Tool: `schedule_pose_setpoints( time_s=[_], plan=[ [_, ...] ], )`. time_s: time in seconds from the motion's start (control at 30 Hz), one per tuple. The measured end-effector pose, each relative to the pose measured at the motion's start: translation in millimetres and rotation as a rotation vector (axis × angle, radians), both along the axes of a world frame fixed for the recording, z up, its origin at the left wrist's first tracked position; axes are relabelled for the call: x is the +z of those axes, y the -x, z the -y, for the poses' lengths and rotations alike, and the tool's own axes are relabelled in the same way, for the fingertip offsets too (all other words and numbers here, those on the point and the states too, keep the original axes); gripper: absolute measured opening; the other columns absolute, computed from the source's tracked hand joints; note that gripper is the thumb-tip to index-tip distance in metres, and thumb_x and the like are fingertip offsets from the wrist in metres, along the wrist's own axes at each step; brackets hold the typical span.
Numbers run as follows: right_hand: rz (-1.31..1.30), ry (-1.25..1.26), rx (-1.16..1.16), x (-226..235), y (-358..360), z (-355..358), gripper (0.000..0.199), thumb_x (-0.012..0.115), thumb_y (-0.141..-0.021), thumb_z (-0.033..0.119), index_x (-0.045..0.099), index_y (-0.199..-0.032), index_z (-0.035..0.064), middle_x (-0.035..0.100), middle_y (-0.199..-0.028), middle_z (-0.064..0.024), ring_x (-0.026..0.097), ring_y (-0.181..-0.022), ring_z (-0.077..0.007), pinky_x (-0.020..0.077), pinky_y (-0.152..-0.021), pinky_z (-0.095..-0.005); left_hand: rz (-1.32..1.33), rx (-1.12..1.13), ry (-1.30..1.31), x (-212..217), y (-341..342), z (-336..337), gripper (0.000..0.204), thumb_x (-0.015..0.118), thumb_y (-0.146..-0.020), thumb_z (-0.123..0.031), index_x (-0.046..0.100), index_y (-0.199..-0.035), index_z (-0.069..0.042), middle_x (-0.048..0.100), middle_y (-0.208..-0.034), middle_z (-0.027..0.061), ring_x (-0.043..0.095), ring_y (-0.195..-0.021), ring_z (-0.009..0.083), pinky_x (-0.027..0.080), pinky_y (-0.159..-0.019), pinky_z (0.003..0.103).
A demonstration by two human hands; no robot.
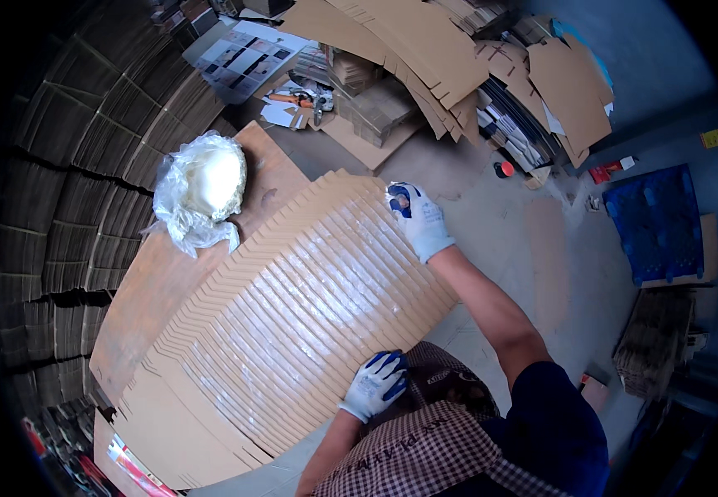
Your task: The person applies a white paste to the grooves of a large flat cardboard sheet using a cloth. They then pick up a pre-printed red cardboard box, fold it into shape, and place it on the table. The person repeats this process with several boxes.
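Fanned-out cardboard sheets (234, 414) overlap in a long slanting row, with shiny wet-looking streaks along their exposed strips. At the row's far right end is my right hand (419, 222), in a white glove with blue coating. Its fingers curl round something small that I cannot make out. My left hand (374, 386), gloved alike, rests by the near edge of the sheets against my checked apron (425, 431). Its fingers are apart and slightly bent, with nothing seen in them. Beneath the sheets lies a brown wooden board (147, 286).
A plastic-wrapped bowl-shaped container (214, 178) stands on the board's far left part. Tied cardboard stacks (77, 157) wall the left side. Large cardboard pieces (400, 41) lie at the back. A blue sheet (655, 224) and a cardboard bundle (653, 344) are at the right.
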State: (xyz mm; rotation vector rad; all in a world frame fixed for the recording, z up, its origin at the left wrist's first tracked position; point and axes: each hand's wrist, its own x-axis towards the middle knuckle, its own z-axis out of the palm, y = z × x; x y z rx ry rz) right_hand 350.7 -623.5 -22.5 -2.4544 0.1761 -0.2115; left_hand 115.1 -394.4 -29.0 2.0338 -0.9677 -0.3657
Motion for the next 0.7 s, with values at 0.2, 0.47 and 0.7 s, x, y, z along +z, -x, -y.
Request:
schedule_pose_setpoints(
  time_s=[0.2,0.47,0.7],
  plan=[
    [0.103,-0.318,0.008,-18,-22,-55,0.038,0.075,-0.080,0.031,0.059,-0.107,0.0106,0.063,-0.105,-0.0157,0.064,-0.090,-0.0387,0.0518,-0.080,-0.0446,0.019,-0.023,0.009,-4,0,-1,0.034,0.066,-0.081,-0.025,0.067,-0.108,-0.004,0.064,-0.119,0.0133,0.058,-0.114,0.0331,0.044,-0.103,0.047],
    [-0.011,-0.075,-0.095,-11,-48,-46,0.040,0.071,-0.084,0.041,0.056,-0.107,0.0121,0.056,-0.112,-0.0131,0.064,-0.086,-0.0399,0.0518,-0.075,-0.0486,-0.013,0.001,-0.023,-8,5,-4,0.034,0.063,-0.084,-0.025,0.067,-0.110,-0.005,0.063,-0.123,0.0127,0.056,-0.118,0.0320,0.043,-0.104,0.047],
    [-0.080,0.035,-0.102,-1,-56,-49,0.041,0.077,-0.080,0.032,0.056,-0.107,0.0076,0.061,-0.103,-0.0158,0.064,-0.088,-0.0362,0.0525,-0.077,-0.0435,-0.009,0.002,-0.037,-9,7,-3,0.034,0.061,-0.085,-0.025,0.066,-0.112,-0.004,0.062,-0.125,0.0125,0.056,-0.119,0.0304,0.042,-0.105,0.045]
  ],
)
